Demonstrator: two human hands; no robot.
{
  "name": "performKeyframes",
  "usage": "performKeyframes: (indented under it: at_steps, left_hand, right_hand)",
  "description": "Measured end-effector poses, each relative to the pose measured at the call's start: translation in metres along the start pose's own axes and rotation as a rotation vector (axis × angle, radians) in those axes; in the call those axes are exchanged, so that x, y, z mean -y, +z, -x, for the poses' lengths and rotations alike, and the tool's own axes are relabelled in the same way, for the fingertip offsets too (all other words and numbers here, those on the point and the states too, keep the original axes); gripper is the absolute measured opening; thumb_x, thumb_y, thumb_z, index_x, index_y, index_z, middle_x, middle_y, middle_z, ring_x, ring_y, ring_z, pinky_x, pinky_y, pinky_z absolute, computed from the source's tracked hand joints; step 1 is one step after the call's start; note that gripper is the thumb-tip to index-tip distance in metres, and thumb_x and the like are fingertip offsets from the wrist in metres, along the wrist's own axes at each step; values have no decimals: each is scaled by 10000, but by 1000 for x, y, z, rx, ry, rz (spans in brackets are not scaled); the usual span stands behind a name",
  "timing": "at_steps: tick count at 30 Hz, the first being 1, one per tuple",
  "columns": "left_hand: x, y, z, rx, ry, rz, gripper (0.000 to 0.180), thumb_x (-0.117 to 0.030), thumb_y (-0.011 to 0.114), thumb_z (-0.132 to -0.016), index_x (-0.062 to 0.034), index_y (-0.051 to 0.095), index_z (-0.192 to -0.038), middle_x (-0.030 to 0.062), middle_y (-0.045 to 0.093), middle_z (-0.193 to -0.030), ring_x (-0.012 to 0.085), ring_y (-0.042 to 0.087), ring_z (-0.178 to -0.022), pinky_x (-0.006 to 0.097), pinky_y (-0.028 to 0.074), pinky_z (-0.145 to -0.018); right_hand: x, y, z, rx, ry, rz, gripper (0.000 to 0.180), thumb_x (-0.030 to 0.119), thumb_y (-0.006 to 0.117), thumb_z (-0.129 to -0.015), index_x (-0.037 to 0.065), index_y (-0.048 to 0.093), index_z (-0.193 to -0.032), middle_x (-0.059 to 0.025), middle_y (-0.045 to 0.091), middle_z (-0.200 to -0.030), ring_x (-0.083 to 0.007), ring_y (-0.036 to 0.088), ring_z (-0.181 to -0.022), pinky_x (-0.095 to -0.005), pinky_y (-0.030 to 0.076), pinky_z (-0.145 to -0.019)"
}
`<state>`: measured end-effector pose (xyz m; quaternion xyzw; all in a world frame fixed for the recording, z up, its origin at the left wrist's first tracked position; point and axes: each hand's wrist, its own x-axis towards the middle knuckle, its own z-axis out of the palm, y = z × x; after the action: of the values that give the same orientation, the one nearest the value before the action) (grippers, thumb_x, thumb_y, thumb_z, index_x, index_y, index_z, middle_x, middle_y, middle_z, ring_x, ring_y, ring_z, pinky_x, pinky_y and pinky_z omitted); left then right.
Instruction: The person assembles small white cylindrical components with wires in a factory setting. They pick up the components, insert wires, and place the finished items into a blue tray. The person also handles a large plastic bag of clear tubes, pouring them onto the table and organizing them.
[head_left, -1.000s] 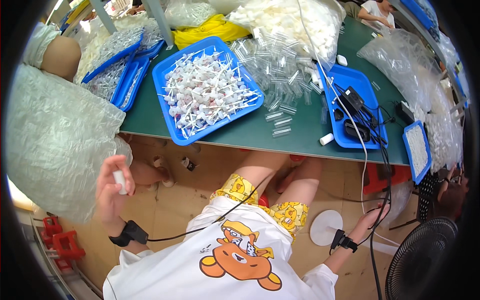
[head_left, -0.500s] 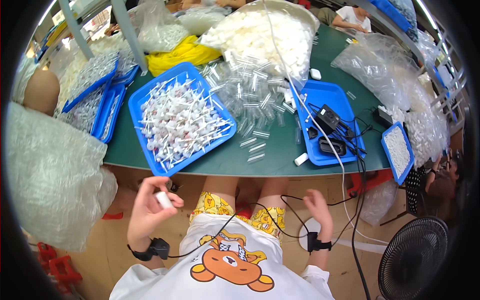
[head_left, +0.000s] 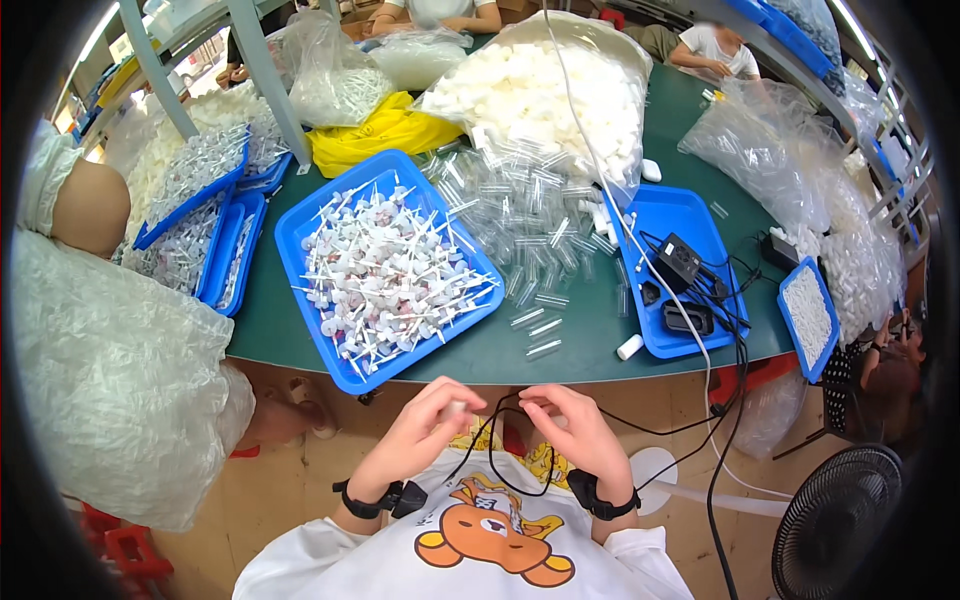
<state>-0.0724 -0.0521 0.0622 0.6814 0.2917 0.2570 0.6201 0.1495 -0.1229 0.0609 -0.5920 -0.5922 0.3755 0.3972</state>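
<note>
My left hand (head_left: 425, 428) is held just in front of the table edge, its fingers closed on a small white cylindrical cap (head_left: 456, 408), mostly hidden by the fingers. Facing it, a short gap away, my right hand (head_left: 578, 432) is empty, its fingers bent and parted from the thumb. Beyond the left hand, a blue tray (head_left: 368, 377) holds a heap of thin white sticks with rounded white heads (head_left: 385, 270). Loose clear tubes (head_left: 540, 240) are strewn to the right of that tray. A similar white cap (head_left: 630, 347) lies near the front edge.
Another blue tray (head_left: 665, 205) holds black adapters and cables. A large bag of white pieces (head_left: 550, 90) stands behind the tubes. Black cables (head_left: 722, 440) run from my wrists past the table edge. A black fan (head_left: 838, 520) stands at lower right. People sit across the table and at left.
Both hands have moved inward, toward each other in front of my body. The left hand keeps the white cap, now more covered by its fingers. The view has shifted slightly.
</note>
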Motion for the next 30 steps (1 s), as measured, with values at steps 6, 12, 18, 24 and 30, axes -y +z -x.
performKeyframes:
  at_steps: [6, 12, 18, 24, 30]
  left_hand:
    - [20, -23, 30, -80, -219, 354, 104, -103, 478, -902, -37, 530, -964, -11, 438, -738, 53, 379, -608, 185, 331, -559]
    - [60, -29, 23, -315, -319, 905, 439, -357, 409, -946, 47, 560, -1030, -22, 425, -602, 48, 349, -469, 186, 275, -421]
    - [74, -41, 10, -523, -398, 976, 475, -400, 429, -924, 39, 562, -1048, 62, 583, -705, 48, 288, -343, 188, 235, -317]
    - [67, -31, 3, -695, -353, 856, 372, -337, 464, -884, -8, 504, -1055, 256, 612, -1038, 48, 304, -345, 180, 277, -323]
    - [73, -41, 9, -765, -337, 883, 283, -283, 501, -856, -49, 488, -1015, 267, 629, -972, 53, 291, -335, 188, 264, -320]
  right_hand:
    - [-14, 3, -28, -308, -326, 508, 293, 140, 637, -805, 31, 574, -1070, -141, 572, -1060, -297, 551, -1002, -383, 440, -836]
    - [-26, -13, -68, -48, -456, 1013, 687, 332, 690, -743, 159, 402, -1343, -101, 298, -1434, -325, 254, -1329, -553, 199, -1064]
    - [-47, -26, -98, 130, -586, 1225, 625, 454, 553, -829, 185, 374, -1365, -78, 293, -1445, -261, 245, -1347, -542, 172, -1081]
    - [-62, -32, -114, 181, -729, 1215, 556, 467, 486, -871, 129, 439, -1310, -84, 348, -1413, -228, 265, -1342, -527, 159, -1089]
    - [-68, -36, -116, 169, -727, 1194, 556, 461, 482, -874, 57, 486, -1256, -91, 382, -1392, -230, 281, -1334, -515, 161, -1093]
